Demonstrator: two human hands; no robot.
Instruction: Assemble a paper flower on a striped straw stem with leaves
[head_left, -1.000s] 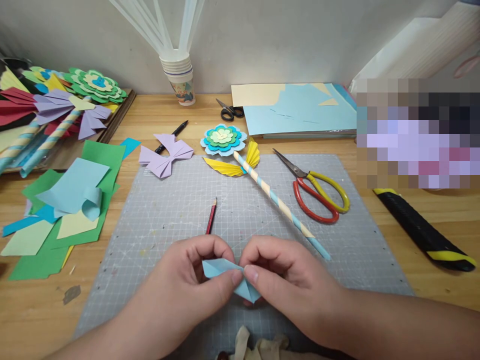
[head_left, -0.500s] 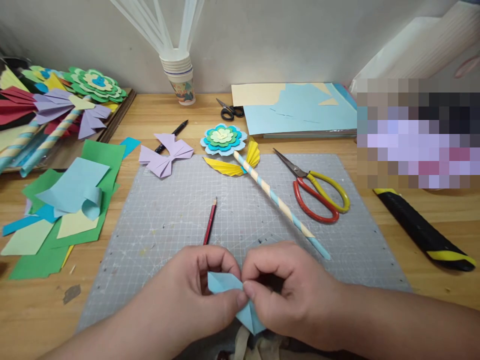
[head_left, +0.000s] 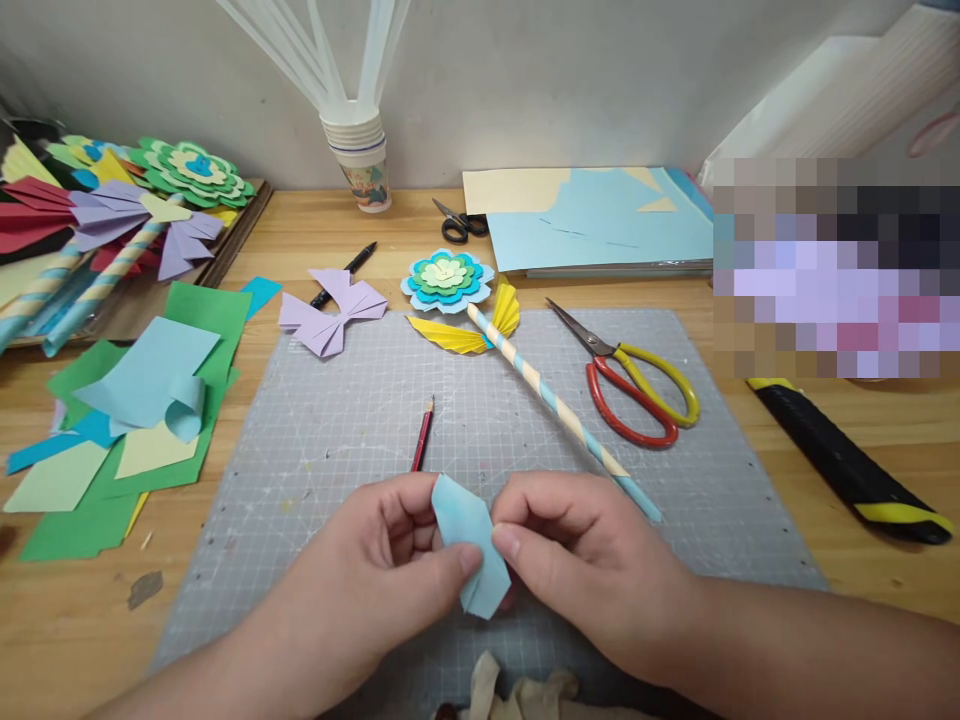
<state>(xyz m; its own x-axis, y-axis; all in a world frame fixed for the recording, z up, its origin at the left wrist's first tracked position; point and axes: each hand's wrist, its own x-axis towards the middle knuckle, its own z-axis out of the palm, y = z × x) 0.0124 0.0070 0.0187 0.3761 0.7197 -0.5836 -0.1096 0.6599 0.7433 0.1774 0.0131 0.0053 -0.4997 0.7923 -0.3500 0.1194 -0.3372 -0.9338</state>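
- Light-blue folded paper piece (head_left: 471, 545), small and pointed at its lower end, sits between both hands just above the near edge of the grey gridded cutting mat (head_left: 480, 400).
- My left hand (head_left: 375, 580) has its grip clamped on the paper's left side, thumb on top and fingers curled behind.
- My right hand (head_left: 585, 560) pinches the right edge, thumb tip touching the paper and close to the left thumb.
- I judge the fold to be partway along: the piece already shows several creased facets, but it has none of the fanned pleats of the finished shapes further back. How many layers it has I cannot tell, since the thumbs cover the middle.
- Finished work, as far as I see it: a lilac pleated paper bow (head_left: 332, 312), a layered blue-and-green paper flower (head_left: 447, 277), and a yellow pleated paper fan (head_left: 472, 325) touching a cream-and-blue striped paper stick (head_left: 562, 410).
- A red pencil (head_left: 422, 435) lies on the mat just beyond the left hand, untouched.
- Red-and-yellow-handled scissors (head_left: 637, 385) rest on the mat to the right, well apart from the hands.
- Green, blue and pale-yellow paper offcuts (head_left: 135, 420) lie piled on the wooden worktop (head_left: 862, 420) to the left, so stock is there for more pieces.
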